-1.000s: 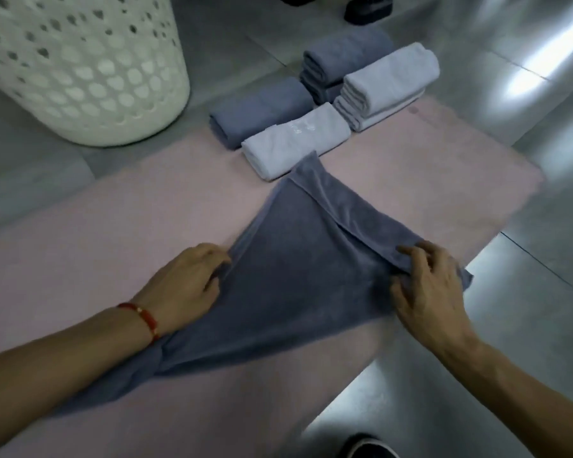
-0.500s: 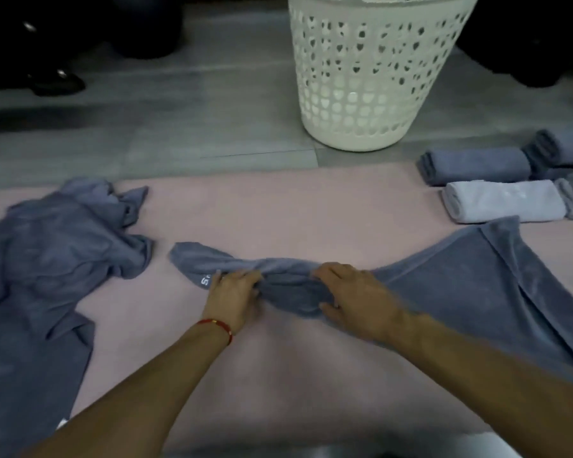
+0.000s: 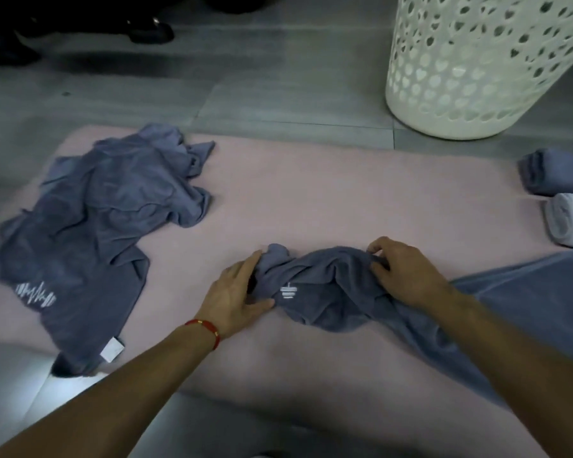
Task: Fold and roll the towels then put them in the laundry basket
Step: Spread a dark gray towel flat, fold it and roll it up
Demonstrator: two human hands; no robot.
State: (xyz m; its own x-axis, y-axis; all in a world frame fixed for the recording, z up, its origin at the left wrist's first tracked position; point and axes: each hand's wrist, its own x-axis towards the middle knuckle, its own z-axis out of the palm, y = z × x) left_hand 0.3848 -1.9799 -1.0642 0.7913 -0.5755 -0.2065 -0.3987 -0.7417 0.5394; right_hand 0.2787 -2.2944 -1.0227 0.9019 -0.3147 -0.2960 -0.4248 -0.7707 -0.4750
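Observation:
A blue-grey towel [image 3: 328,292] lies on the pink mat [image 3: 311,200], its left end bunched into a thick fold with a small white logo, the rest spreading flat to the right. My left hand [image 3: 235,295] grips the bunched end, thumb under the cloth. My right hand [image 3: 401,272] pinches the top of the bunch with curled fingers. The white perforated laundry basket [image 3: 483,67] stands on the floor behind the mat, at the upper right.
A crumpled blue-grey towel pile [image 3: 96,226] covers the mat's left part. A rolled blue towel [image 3: 549,173] and a rolled white towel [image 3: 569,223] lie at the right edge. Grey tiled floor surrounds the mat; dark shoes [image 3: 146,28] stand at the far back left.
The view swung from the towel's right end to its left end. Both hands gathered the left end, and the bunch is now thicker and closer to me.

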